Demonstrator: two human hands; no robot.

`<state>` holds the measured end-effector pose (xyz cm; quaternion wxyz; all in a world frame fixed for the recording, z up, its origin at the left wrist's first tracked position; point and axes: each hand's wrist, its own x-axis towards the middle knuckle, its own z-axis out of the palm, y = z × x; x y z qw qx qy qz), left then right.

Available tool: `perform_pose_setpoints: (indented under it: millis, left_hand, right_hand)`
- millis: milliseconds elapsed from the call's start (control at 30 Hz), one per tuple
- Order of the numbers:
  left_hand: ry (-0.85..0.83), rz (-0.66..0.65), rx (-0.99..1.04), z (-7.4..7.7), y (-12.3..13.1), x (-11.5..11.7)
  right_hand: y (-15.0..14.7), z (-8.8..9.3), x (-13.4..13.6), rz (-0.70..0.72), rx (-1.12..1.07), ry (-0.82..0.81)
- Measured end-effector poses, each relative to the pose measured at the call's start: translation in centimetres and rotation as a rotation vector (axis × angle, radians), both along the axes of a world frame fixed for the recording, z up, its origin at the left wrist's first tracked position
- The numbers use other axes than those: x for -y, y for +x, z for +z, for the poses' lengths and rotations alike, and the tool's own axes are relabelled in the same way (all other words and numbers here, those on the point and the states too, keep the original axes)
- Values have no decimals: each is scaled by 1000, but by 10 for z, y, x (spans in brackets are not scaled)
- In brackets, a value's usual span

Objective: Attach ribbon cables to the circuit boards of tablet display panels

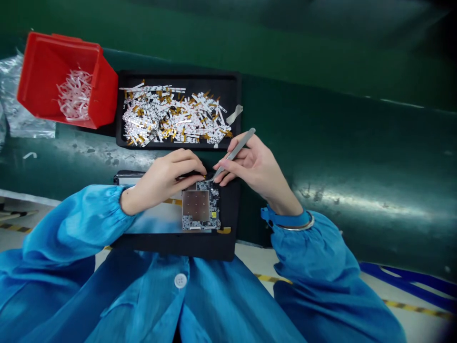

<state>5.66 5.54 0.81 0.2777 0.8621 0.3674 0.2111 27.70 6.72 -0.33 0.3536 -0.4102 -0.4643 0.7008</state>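
A bright blue smock (pixel 143 295) with a white button (pixel 180 280) stands out against a dark green bench (pixel 339 157). A red bin (pixel 46 71) holds white scraps (pixel 74 95), beside crinkled silver foil (pixel 17 100). On a black tray (pixel 178 78), white strips (pixel 171 116) are patterned with grey and flecked with amber. Silver tweezers (pixel 235 152) sit above a black-and-white speckled circuit board (pixel 200 205) with a bronze square, on a black mat (pixel 178 245). Yellow-and-black striped tape (pixel 414 308) crosses the pale floor (pixel 264 259).

Blue smock (pixel 143 295), gathered cuffs (pixel 123 201), white round button (pixel 180 280), silver bangle (pixel 296 227), blue wrist strap (pixel 282 218)
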Motion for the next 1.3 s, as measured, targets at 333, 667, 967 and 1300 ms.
perform_pose_setpoints:
  millis: [333,667,967,1300]
  left_hand:
    - [-12,1,-8,0,0,1]
    - [173,-56,-137,11,-8,17]
    - [260,-101,-243,8,-19,36]
    - [334,-59,-265,2,-13,39]
  right_hand:
    - [-2,0,1,-28,13,-18]
    - [-4,-1,3,-88,16,-8]
    - [-5,2,4,-102,13,-21]
    - [-6,8,10,-109,78,94]
